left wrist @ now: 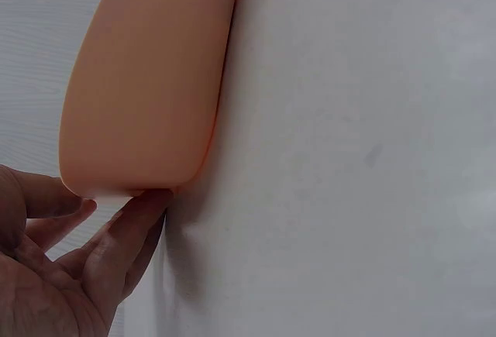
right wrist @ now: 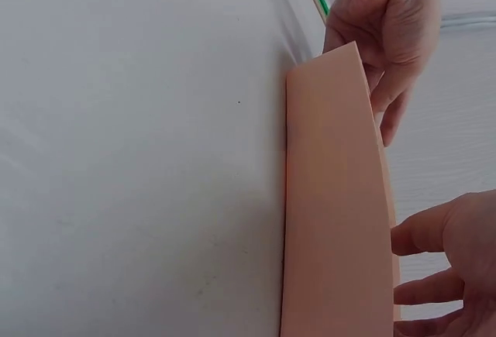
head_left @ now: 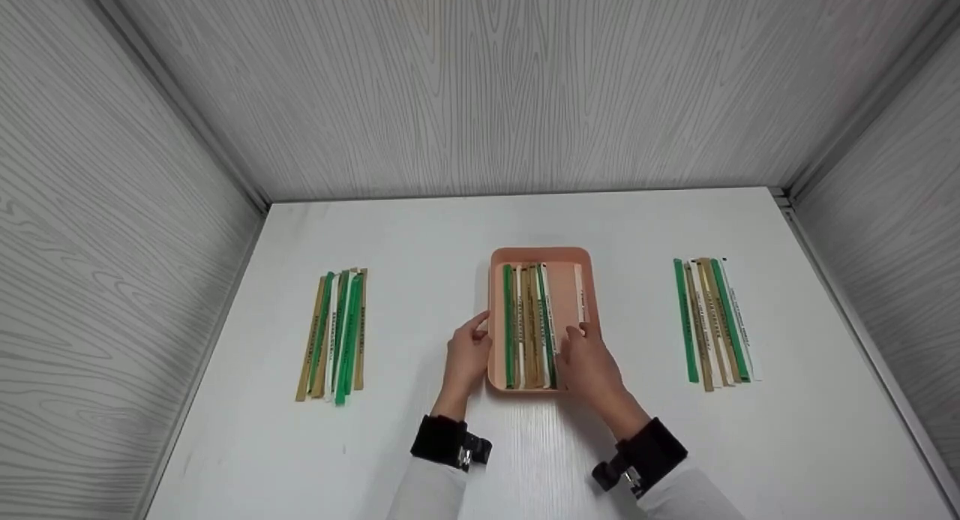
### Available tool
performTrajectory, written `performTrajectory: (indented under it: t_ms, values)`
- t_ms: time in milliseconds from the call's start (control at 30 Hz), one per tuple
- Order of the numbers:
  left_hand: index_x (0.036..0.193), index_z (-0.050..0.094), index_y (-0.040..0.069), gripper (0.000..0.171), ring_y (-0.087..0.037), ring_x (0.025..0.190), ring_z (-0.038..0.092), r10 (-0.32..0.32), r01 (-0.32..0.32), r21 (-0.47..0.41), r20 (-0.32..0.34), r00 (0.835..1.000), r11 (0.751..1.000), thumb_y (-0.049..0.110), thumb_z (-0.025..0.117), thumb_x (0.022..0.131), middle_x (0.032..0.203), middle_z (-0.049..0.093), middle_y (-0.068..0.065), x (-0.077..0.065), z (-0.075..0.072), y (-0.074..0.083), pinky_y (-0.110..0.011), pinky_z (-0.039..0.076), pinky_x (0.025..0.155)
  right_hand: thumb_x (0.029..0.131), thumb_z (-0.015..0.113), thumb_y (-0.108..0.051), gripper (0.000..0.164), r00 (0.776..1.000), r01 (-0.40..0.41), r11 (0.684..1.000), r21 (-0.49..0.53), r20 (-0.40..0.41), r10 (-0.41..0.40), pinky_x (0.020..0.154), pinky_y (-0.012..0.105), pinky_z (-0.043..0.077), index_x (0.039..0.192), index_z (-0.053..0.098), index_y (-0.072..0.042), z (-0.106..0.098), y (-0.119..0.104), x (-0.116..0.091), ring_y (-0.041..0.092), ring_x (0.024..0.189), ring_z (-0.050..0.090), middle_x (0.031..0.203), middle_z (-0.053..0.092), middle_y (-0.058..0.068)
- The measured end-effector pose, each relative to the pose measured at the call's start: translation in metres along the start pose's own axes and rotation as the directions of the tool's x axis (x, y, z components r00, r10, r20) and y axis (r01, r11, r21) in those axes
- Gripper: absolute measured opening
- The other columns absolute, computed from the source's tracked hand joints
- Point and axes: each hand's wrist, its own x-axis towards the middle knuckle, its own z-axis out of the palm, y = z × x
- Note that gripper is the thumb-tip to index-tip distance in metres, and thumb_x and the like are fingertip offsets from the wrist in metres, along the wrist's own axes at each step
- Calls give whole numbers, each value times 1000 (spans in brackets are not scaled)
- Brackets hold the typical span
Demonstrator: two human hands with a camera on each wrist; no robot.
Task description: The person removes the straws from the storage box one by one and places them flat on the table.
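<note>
A pink tray [head_left: 540, 255] lies at the middle of the table, with a row of slim paper-wrapped sticks [head_left: 531, 325] in green, brown and white along its left part. One white paper-wrapped stick [head_left: 579, 287] lies apart by the right wall. My left hand [head_left: 466, 359] grips the tray's left side; in the left wrist view its thumb and fingers close about the tray's wall. Inside the tray, my right hand [head_left: 591, 366] holds the lone white stick near its lower end, which the hand hides. The right wrist view shows those fingers [right wrist: 434, 287] reaching over the rim, their tips hidden.
A bundle of similar green, brown and white sticks [head_left: 334, 336] lies on the table [head_left: 420, 242] to the left. Another bundle [head_left: 716, 325] lies to the right. Grey wood-grain panels [head_left: 480, 92] stand behind and on both sides. Each wrist wears a black strap [head_left: 439, 437].
</note>
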Motion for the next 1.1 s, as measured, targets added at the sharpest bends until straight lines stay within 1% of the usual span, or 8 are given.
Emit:
performTrajectory:
  t_ms: [67, 133, 267, 333, 500, 633, 867, 1100]
  values:
    - [139, 56, 7, 45, -22, 89, 66, 7, -7, 14, -3, 1000, 1000, 1, 53, 94, 102, 68, -16, 0, 0, 0, -36, 53, 75, 88, 69, -9, 26, 1000, 9, 999, -54, -15, -10, 73, 46, 53, 106, 60, 7, 0, 0, 0, 40, 97, 63, 126, 50, 35]
    - [138, 56, 7, 45, -23, 89, 67, 9, -9, 22, -6, 1000, 1000, 0, 53, 94, 102, 68, -16, 0, 0, 0, -36, 53, 76, 88, 68, -7, 15, 1000, 12, 995, -96, 18, -10, 65, 42, 53, 96, 60, 3, 0, 0, 0, 34, 86, 64, 116, 56, 30]
    - [139, 56, 7, 46, -22, 88, 67, 4, -4, 16, 1, 1000, 1000, 0, 53, 94, 101, 69, -16, 1, 0, -1, -36, 54, 75, 88, 62, 0, 3, 995, 21, 988, -153, 98, -6, 60, 39, 51, 91, 62, 2, 3, 0, 1, 25, 76, 58, 98, 59, 18]
    - [139, 56, 7, 46, -22, 88, 67, 3, -3, 9, 1, 1000, 1000, 0, 53, 94, 101, 69, -16, 1, 0, -1, -36, 54, 75, 86, 62, 4, 6, 994, 39, 985, -168, 104, -22, 58, 39, 50, 90, 65, 1, 4, 0, 2, 23, 74, 57, 95, 60, 15]
    - [139, 56, 7, 45, -22, 87, 67, -5, 5, -9, 0, 1000, 1000, 1, 53, 94, 101, 68, -15, 1, 0, -1, -34, 53, 74, 84, 64, 6, 9, 997, 72, 981, -179, 53, -64, 57, 39, 50, 85, 69, -1, 9, 3, 3, 22, 72, 56, 90, 59, 13]
    - [139, 55, 6, 46, -22, 87, 67, -8, 8, -17, 5, 1000, 1000, 1, 52, 94, 100, 68, -15, 0, 0, 0, -34, 53, 73, 86, 58, 4, 9, 999, 43, 989, -141, 7, -42, 57, 39, 47, 82, 64, 0, 13, 6, 5, 22, 68, 52, 85, 56, 10]
    - [139, 55, 6, 45, -23, 87, 67, -7, 8, -39, 7, 1000, 999, 2, 52, 94, 101, 68, -16, 1, 0, -1, -34, 53, 73, 88, 60, 6, 12, 995, 85, 964, -253, -22, -94, 55, 39, 50, 86, 70, 1, 14, 6, 5, 22, 66, 57, 81, 57, 11]
    - [138, 56, 6, 45, -23, 90, 66, 13, -13, 6, 3, 1000, 1000, 0, 53, 94, 102, 68, -16, 1, 0, -2, -37, 53, 78, 89, 61, 0, 13, 992, 74, 964, -255, -78, -97, 51, 41, 51, 80, 70, 0, 17, 8, 5, 26, 62, 62, 73, 57, 11]
